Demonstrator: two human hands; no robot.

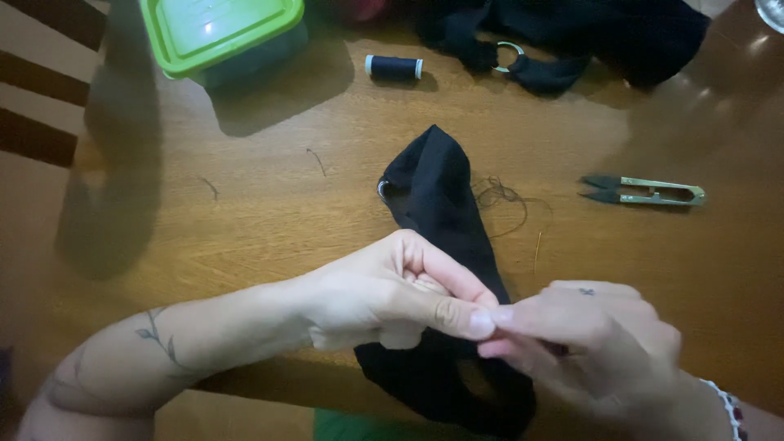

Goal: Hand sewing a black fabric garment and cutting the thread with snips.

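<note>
**A:** What are the hands doing?

**B:** The left hand [384, 298] is curled nearly shut, fingers folded into the palm, thumb pressed forward against the fingertips of the right hand [588, 343]. The right hand is also closed into a pinch, meeting the left thumb at about 6 o'clock in the view. The black fabric strap [437, 204] passes under both hands. Both seem to be pinching it, or something very fine at it, but the right hand is blurred and I cannot tell exactly what sits between the fingertips.

**A:** Where does the strap lie?

**B:** On the wooden table [269, 204], running from the centre down to the 6 o'clock edge, where it hangs over. A small metal ring [382, 189] shows at its left side, and loose dark thread [502, 196] tangles just beside it at 3 o'clock.

**A:** Any containers?

**B:** A box with a green lid [220, 28] at 11 o'clock, lid on. Its contents cannot be seen.

**A:** What else is around?

**B:** A spool of dark thread [394, 67] lies on its side at 12 o'clock, thread snips [645, 192] at 3 o'clock, well apart from the hands, and a heap of black cloth [588, 37] with a metal ring at 1 o'clock.
</note>
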